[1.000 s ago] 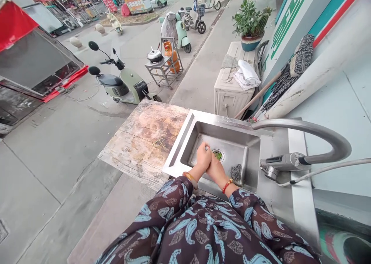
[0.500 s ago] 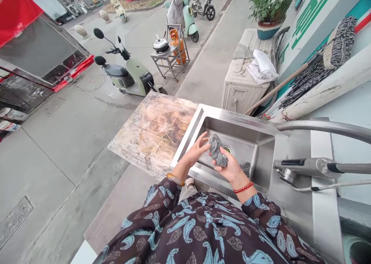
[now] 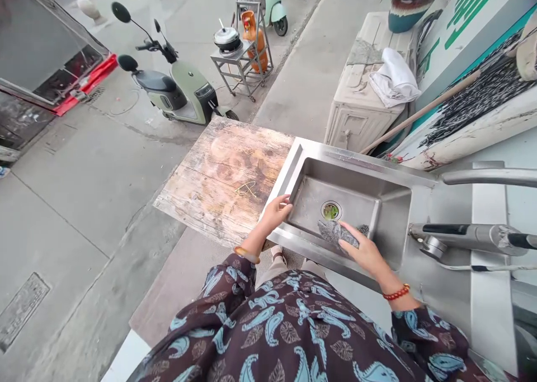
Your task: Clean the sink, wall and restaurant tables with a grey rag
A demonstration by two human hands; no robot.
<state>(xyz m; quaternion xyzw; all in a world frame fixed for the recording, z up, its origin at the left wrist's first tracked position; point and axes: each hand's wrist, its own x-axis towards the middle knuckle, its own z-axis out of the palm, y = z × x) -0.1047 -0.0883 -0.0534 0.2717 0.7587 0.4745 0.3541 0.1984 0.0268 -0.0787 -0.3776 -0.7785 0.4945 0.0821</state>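
Observation:
Over the sink basin [image 3: 312, 189], my right hand [image 3: 364, 253] grips a grey steel wool scrubber [image 3: 333, 232] between thumb and fingers. The scrubber sits low, just in front of the drain [image 3: 331, 210], which has green scraps in it. My left hand [image 3: 274, 214] is at the sink's left rim, its fingers loosely bent and apart, holding nothing. Whether those fingers touch the rim I cannot tell. Behind my right fingers, a second dark grey scrubber [image 3: 363, 229] lies in the basin, partly hidden.
A worn wooden board [image 3: 218, 175] adjoins the sink on the left, with a thin yellowish-green strand [image 3: 246, 189] on it. The faucet [image 3: 461, 234] stands on the right. Beyond are a white cabinet-like box [image 3: 354, 111], a mop [image 3: 423, 111], a scooter [image 3: 184, 94] and a stove stand [image 3: 239, 63].
My left hand has come away from the scrubber, down and left to the sink rim. My right hand has carried the scrubber right and lower into the basin. The view has tilted down.

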